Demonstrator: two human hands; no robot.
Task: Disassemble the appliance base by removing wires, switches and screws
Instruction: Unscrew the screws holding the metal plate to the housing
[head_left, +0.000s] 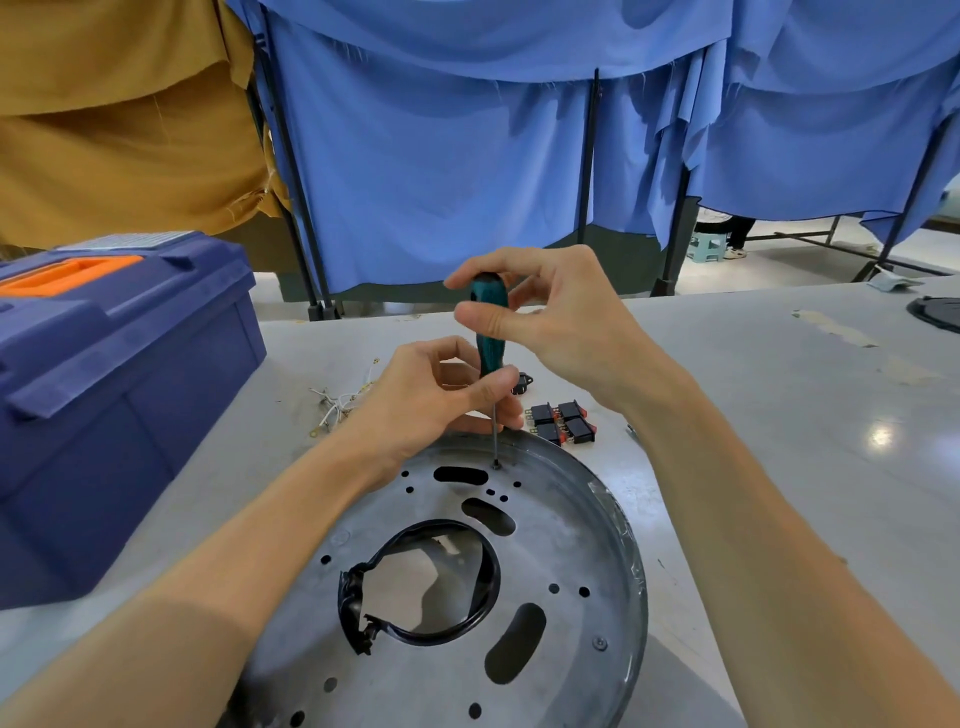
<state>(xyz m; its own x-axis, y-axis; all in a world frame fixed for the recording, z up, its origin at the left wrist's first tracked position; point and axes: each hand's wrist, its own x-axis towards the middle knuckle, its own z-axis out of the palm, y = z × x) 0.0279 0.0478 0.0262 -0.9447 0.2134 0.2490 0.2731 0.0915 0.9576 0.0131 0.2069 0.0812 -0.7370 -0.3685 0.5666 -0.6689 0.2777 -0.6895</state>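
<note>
A round grey metal appliance base (566, 561) lies flat on the table in front of me, with slots, holes and a black taped ring around its middle opening. A teal-handled screwdriver (489, 322) stands upright, its tip on a screw (497, 465) near the base's far rim. My right hand (561, 317) grips the top of the handle. My left hand (441, 395) pinches the bottom of the handle and the shaft. Several removed black switches (563, 422) lie just beyond the rim. A bundle of white wires (337, 404) lies to the left of my left hand.
A big blue toolbox (114, 395) with an orange handle stands at the left on the table. Another screw (600, 643) sits at the base's right side. A dark round part (935, 313) lies at the far right table edge. Blue and tan cloths hang behind the table.
</note>
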